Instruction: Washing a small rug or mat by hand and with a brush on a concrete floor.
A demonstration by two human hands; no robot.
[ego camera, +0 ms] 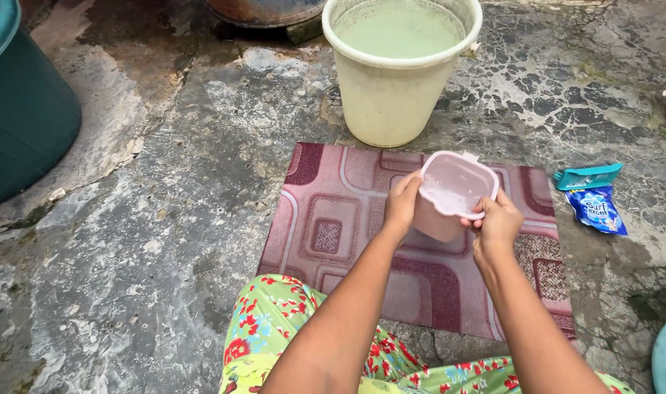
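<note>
A small pale pink plastic container (453, 191) with a rounded square rim is held tilted above a maroon patterned mat (333, 226). My left hand (402, 203) grips its left rim. My right hand (498, 219) grips its right rim and side. Some pale liquid or foam sits inside the container. A cream bucket (391, 95) full of cloudy greenish water stands just beyond the mat.
A dark green barrel (22, 109) stands at the far left on the wet, cracked concrete floor. A teal brush (588, 176) and a blue sachet (597, 209) lie right of the mat. My knees in floral cloth (274, 321) are at the bottom.
</note>
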